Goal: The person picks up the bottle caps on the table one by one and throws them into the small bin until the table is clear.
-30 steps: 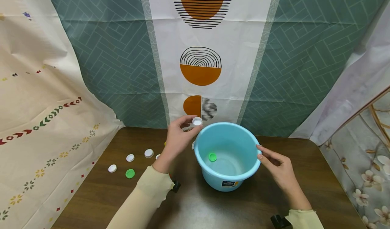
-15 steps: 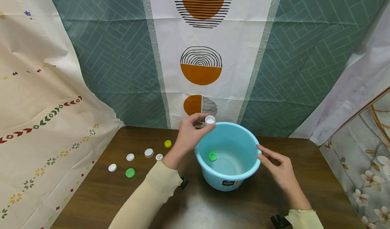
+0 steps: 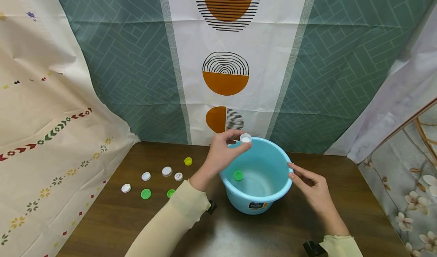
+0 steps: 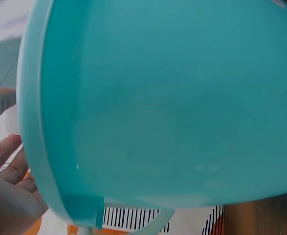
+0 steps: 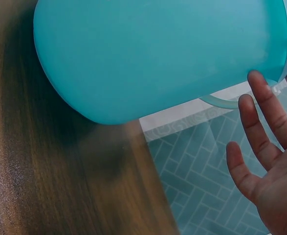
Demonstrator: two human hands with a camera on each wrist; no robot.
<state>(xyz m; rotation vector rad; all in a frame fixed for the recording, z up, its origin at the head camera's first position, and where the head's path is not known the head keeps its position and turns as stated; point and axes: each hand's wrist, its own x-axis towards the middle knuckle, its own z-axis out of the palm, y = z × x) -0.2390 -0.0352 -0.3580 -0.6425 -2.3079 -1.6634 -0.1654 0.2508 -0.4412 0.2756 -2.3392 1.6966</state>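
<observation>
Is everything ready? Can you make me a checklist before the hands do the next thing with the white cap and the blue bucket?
1. White cap pinched in the left hand: ok.
2. Blue bucket upright on the table: ok.
3. Right hand touching the bucket's rim: ok.
4. Handle out of the bucket's opening: ok, it shows outside, below the rim.
5. White cap right over the opening: cannot tell; the head view shows it against the far rim.
6. No caps left on the table: not ok; white, green and yellow caps lie there.
</observation>
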